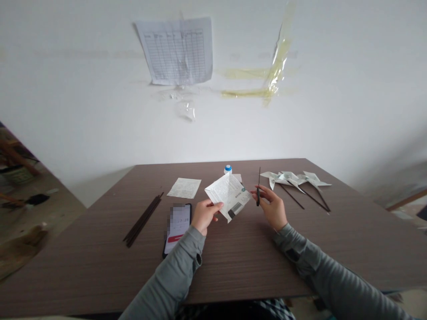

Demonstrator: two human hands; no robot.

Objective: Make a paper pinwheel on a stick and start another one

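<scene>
My left hand point(206, 214) pinches the lower left edge of a square sheet of printed paper point(224, 193), held up above the table. Crease lines cross the sheet, and a barcode shows near its bottom corner. In my right hand point(272, 206) is a pair of scissors point(258, 186), blades pointing up and away, just right of the paper. Whether the blades are parted I cannot tell. Behind the paper stands a white bottle with a blue cap point(227, 169). Several paper pinwheels point(293, 178) on dark sticks lie to the right.
Left of my hands lie a bundle of dark sticks point(143, 221), a phone point(178, 229) with its screen lit, and another square of paper point(184, 188). The brown table point(240, 275) meets a white wall bearing a taped printed sheet point(178, 51).
</scene>
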